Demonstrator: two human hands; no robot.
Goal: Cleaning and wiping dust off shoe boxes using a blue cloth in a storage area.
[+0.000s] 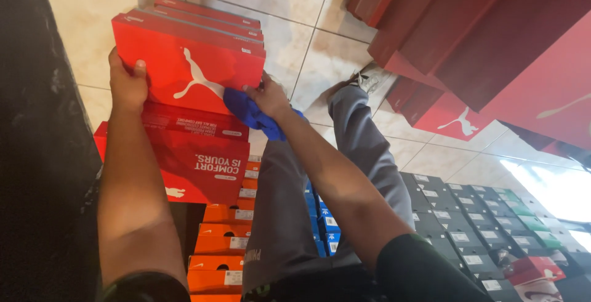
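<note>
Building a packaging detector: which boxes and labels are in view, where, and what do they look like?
Red shoebox: top of stack, left hand on its edge, white animal logo.
Blue cloth: under right hand, against that box.
Red boxes below: white print.
Orange boxes: lower centre, white end labels.
Blue boxes: between the legs, white labels.
Dark grey boxes: lower right, white labels.
Dark red boxes: upper right.

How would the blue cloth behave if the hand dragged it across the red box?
The blue cloth looks soft and floppy: it bunches under the right hand. It would probably slide easily over the smooth lid of the red box and seems light. The left hand grips the box's edge, which likely steadies it against the push.
</note>
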